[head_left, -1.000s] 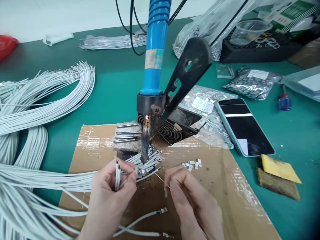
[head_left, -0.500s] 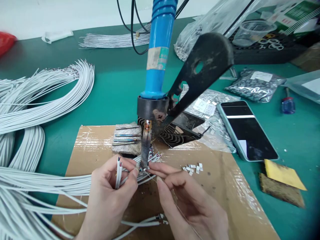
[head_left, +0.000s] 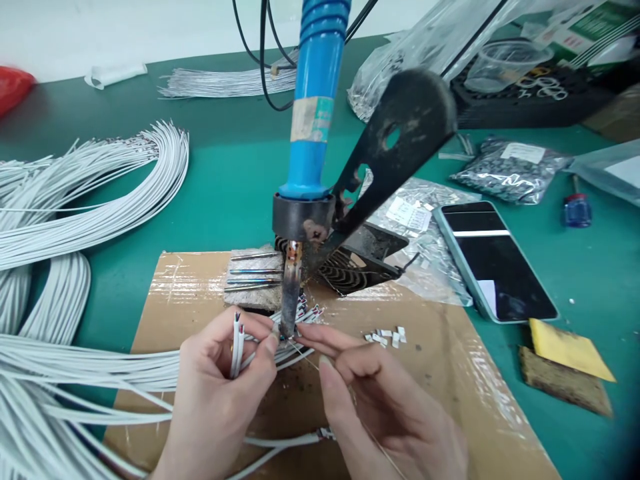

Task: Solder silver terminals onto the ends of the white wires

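A blue-handled soldering iron [head_left: 313, 133] hangs in a black metal stand [head_left: 395, 140], its tip pointing down between my hands. My left hand [head_left: 230, 380] is closed on white cables [head_left: 237, 347]; two cut ends stick up between its fingers, and its thumb and index finger pinch right beside the tip. In my right hand [head_left: 380, 393] is a thin strand of solder wire [head_left: 373, 437], running from under the palm to the tip. The right fingertips touch close to the tip; the small part being heated there is mostly hidden.
Cardboard [head_left: 440, 373] lies beneath the hands, with small white connectors [head_left: 395, 335] on it. Thick bundles of white cable [head_left: 100, 233] fill the left. A fan [head_left: 350, 267] stands behind the iron. On the right lie a phone [head_left: 500, 260], a screwdriver [head_left: 577, 208] and a sponge [head_left: 565, 380].
My right thumb and palm have shifted slightly right and down, with the solder wire still at the tip. My left hand has hardly moved.
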Demonstrator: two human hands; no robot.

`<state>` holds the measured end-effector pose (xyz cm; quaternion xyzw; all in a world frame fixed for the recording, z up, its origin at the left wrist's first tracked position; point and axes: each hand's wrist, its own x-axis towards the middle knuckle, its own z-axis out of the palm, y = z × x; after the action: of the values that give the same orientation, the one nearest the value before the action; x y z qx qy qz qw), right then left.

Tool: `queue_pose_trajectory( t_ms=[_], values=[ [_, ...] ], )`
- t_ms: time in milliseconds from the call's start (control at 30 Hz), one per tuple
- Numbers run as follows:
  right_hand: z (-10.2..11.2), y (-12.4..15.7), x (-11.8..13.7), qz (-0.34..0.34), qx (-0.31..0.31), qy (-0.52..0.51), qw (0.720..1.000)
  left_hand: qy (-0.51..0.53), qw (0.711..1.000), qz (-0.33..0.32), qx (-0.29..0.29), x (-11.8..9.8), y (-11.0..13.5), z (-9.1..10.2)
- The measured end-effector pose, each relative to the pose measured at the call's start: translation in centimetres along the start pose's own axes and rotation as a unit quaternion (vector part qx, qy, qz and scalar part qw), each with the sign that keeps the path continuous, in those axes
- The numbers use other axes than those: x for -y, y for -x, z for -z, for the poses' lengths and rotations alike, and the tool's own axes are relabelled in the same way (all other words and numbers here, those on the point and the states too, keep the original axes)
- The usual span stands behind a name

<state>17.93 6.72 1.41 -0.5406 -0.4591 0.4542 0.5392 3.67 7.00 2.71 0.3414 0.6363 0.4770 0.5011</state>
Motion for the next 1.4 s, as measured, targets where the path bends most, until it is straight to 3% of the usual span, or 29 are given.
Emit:
queue_pose_trajectory(
  t_ms=[900, 1400],
  values=[
    [0.73, -0.21, -0.10, 0.000, 0.022, 0.007, 1.000, -0.016, 1.000, -0.021, -0.015, -0.52, 0.06, -0.32],
    [0.21, 0.05, -0.12, 0.000, 0.002, -0.027, 1.000, -0.031, 0.998, -0.049, -0.016, -0.39, 0.20, -0.21]
  ],
)
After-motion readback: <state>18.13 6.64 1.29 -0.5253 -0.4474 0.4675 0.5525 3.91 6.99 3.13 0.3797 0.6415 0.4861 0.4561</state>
